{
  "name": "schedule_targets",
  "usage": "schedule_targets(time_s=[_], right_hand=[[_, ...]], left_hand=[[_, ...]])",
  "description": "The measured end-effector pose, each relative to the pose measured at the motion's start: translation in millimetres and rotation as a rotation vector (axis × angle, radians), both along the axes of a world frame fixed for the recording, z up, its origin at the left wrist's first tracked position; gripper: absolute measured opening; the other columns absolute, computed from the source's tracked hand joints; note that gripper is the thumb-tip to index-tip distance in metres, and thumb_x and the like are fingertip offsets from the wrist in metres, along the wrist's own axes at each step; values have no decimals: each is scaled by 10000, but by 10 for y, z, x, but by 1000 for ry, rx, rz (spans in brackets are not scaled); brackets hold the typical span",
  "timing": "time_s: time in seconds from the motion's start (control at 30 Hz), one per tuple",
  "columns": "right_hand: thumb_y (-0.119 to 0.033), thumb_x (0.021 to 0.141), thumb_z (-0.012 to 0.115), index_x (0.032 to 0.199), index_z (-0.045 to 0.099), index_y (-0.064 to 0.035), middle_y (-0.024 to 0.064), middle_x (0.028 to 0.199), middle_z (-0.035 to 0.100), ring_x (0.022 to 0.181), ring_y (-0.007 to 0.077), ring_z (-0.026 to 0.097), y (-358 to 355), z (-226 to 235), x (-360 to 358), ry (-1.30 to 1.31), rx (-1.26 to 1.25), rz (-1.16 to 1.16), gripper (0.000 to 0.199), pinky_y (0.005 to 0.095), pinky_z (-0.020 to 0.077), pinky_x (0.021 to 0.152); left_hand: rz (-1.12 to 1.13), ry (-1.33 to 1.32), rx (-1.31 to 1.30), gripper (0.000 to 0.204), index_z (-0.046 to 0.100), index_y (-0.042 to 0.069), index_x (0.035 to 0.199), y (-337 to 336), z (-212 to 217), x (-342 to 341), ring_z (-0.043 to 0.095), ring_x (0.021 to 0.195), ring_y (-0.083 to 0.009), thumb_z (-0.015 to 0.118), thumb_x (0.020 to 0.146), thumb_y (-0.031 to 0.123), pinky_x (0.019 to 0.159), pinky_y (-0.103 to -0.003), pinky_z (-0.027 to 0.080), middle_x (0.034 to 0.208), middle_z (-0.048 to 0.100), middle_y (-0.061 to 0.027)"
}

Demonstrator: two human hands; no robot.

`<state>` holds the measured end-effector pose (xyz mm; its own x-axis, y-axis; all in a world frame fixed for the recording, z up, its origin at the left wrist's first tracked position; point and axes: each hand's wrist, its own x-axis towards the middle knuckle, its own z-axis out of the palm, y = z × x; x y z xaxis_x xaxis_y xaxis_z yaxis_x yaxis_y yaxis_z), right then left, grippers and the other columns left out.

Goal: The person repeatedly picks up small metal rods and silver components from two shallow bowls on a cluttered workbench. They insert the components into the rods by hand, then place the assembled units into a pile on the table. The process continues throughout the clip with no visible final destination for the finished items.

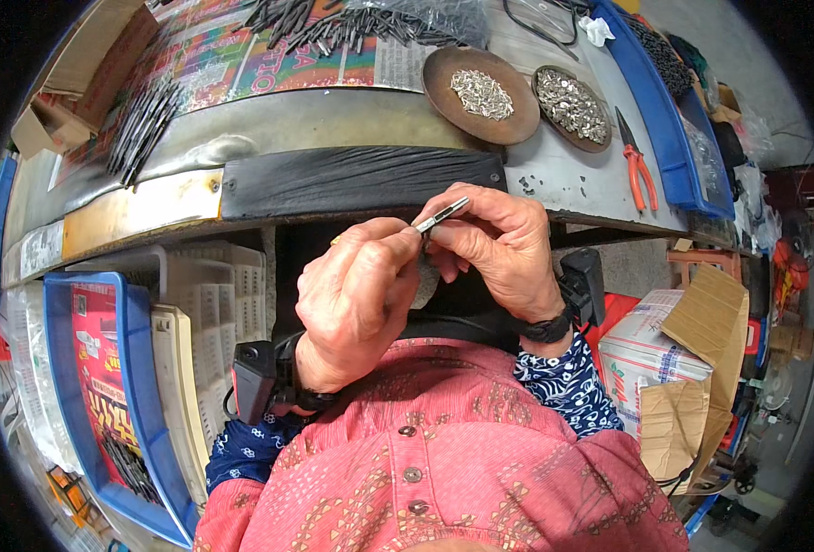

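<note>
A slim silver-and-black rod-like piece (443, 214) is held between my two hands, just in front of the table edge and above my lap. My left hand (356, 293) pinches its lower left end between thumb and fingers. On the other side, my right hand (504, 247) is closed about the piece, thumb and fingertips against it. The fingers hide part of it, and I cannot tell its exact kind. Beyond the hands, a brown bowl (437, 81) and a smaller dish (600, 141) hold small silver metal pieces. Red-handled pliers (641, 170) lie to their right.
Thin black rods (145, 129) lie in a bundle at the table's left, with a larger pile (352, 32) farther back. Blue trays (126, 304) stand at both sides. Right of my lap is an open cardboard box (701, 368); black wrapping (352, 182) covers the table edge.
</note>
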<state>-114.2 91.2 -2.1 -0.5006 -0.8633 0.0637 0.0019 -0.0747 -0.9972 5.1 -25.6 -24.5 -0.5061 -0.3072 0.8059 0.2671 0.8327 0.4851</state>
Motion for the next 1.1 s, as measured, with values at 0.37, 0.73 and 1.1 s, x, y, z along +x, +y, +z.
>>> schedule_targets(time_s=[0.37, 0.73, 1.1], right_hand=[[-20, 891, 619, 938, 658, 10, 6, 741, 603, 605, 57, 545, -2, -21, 14, 23, -25, -12, 68, 201, 444, 530], [-34, 897, 619, 950, 656, 24, 24, 749, 598, 604, 70, 553, -7, -54, 6, 89, -67, -5, 86, 209, 447, 526], [-64, 888, 652, 1091, 605, 33, 19, 749, 581, 624, 57, 533, -18, -55, 78, -18, -90, -53, 229, 199, 444, 542]], left_hand=[[-9, -38, 16, 290, 600, -10, 935, 21, 17, 41, 674, 711, -260, 683, 688, -136, 626, -292, 530, 820, 667, -162], [-3, 59, 7, 347, 622, -34, 985, 15, -51, -4, 658, 700, -260, 664, 651, -118, 611, -310, 533, 826, 649, -150], [-63, -89, 299, 278, 664, -12, 994, 25, 36, 54, 635, 674, -213, 650, 736, -115, 601, -271, 508, 837, 644, -122]])
